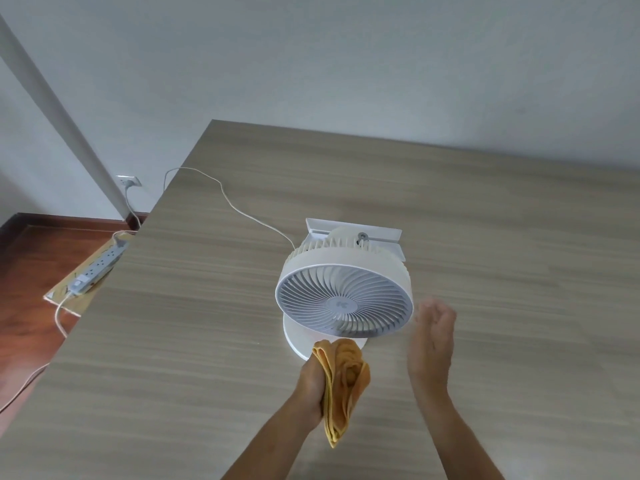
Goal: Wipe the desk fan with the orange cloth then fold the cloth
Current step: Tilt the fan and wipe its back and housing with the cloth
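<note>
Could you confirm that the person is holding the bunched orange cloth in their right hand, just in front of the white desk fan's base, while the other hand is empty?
Not quite: the head view shows the orange cloth bunched in the left hand, not the right. The rest stands: it sits just in front of the white desk fan base, and the other hand, the right hand, holds nothing beside the fan.

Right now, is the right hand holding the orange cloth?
No, the orange cloth is bunched in the left hand, while the right hand is beside the desk fan holding nothing.
</note>
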Demonstrator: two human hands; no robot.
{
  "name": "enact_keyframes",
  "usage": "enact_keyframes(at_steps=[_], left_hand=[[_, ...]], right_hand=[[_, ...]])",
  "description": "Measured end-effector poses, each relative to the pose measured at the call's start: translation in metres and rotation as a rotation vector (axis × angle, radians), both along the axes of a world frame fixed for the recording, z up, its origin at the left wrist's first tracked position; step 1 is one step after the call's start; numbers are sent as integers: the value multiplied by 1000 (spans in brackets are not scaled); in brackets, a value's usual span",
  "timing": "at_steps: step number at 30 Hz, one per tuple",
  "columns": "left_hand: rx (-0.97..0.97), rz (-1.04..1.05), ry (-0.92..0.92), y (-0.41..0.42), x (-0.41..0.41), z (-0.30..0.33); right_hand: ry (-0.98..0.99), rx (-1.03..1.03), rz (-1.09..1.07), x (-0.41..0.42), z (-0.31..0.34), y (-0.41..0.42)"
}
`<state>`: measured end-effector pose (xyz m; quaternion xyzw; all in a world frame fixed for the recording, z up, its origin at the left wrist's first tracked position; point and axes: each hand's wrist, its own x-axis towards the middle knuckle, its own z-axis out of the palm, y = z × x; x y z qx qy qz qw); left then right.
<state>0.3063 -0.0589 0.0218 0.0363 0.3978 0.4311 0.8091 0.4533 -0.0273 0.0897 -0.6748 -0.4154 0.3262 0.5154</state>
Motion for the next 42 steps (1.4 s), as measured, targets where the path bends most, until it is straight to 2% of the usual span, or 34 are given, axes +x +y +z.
enact_keyframes(at_steps=[2,5,7,12,15,18,21,23,25,27,29,32,34,36,38,42], left_hand=[[47,-36,20,0,7,13],[96,-88,88,-1,20,24],[113,-115,170,-1,28,28],[254,-204,815,1,47,39],[482,-184,960,-2,51,67],[664,-72,1109,-5,44,102],[800,157,1231,-5,24,137],[879,346,1249,0,6,158],[956,486,1360,15,-14,172],[985,504,1534,40,-33,176],[1016,395,1698,65,-47,172],[1033,174,1762,89,-49,155],[1010,106,1743,97,-47,141],[988,71,1742,101,-45,132],[957,66,1729,103,-43,129],[893,123,1698,105,-34,132]], right_hand=[[-31,-169,40,4,-9,-17],[-149,-593,305,11,-27,-35],[-165,-689,418,17,-38,-42],[-55,-401,366,36,-28,-52],[-8,-244,326,41,-8,-53],[75,-92,242,49,12,-48],[99,53,153,49,46,-38],[78,173,105,43,76,-31],[32,296,51,33,100,-20],[-46,386,-19,18,112,-4],[-157,437,-41,-1,112,12],[-333,445,143,-34,92,31],[-454,437,300,-50,71,37],[-593,443,354,-55,52,39],[-620,449,326,-52,46,38],[-521,476,376,-36,38,40]])
